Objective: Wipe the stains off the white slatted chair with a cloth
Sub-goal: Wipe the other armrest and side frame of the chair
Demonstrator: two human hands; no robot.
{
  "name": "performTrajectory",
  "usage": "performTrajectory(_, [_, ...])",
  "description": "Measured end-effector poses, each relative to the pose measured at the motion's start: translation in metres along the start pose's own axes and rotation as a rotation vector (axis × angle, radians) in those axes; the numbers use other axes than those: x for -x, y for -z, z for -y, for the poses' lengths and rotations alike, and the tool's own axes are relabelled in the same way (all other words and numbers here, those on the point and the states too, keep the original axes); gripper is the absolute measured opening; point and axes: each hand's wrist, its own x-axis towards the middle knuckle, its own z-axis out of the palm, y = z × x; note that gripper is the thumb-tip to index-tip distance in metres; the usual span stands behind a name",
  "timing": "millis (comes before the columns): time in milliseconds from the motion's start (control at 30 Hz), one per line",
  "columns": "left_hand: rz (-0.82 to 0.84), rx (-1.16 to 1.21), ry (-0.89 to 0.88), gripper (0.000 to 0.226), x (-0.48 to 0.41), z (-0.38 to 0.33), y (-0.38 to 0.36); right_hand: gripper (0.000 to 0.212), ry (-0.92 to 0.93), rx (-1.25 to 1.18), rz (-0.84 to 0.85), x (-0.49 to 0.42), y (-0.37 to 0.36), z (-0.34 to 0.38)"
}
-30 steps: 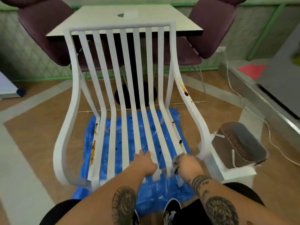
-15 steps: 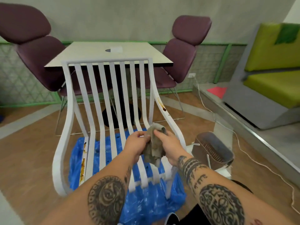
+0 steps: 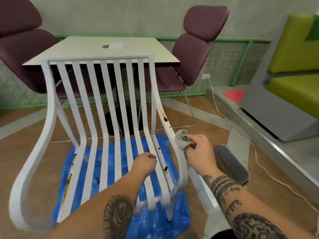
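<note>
The white slatted chair (image 3: 107, 107) stands in front of me on a blue plastic sheet (image 3: 155, 219). Brown stains (image 3: 164, 118) run down its right side rail, with more on the right seat slats and on the left slat near the seat. My right hand (image 3: 198, 150) is shut on a grey cloth (image 3: 182, 139), which touches the right rail just below the dark stain. My left hand (image 3: 145, 163) hovers over the right seat slats with its fingers curled shut and nothing visible in it.
A square table (image 3: 103, 49) with two purple chairs (image 3: 195, 49) stands behind the white chair. A dark basket (image 3: 229, 166) on a white stool sits to the right. A white cable (image 3: 259, 163) trails over the floor. A green bench (image 3: 293, 66) lies far right.
My right hand has carried the cloth from the middle of the seat to the right side rail. My left hand let go of the cloth and dropped toward the seat slats.
</note>
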Motion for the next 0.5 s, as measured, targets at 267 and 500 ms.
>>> performTrajectory(267, [0.094,-0.634,0.162,0.063,-0.096,0.044,-0.019,0.031,-0.005,0.242,0.073,-0.034,-0.049,-0.024])
performTrajectory(500, [0.231,-0.86,0.209,0.1,-0.126,0.085,-0.012,0.014,-0.177,0.097,0.103,-0.094,-0.065,-0.009])
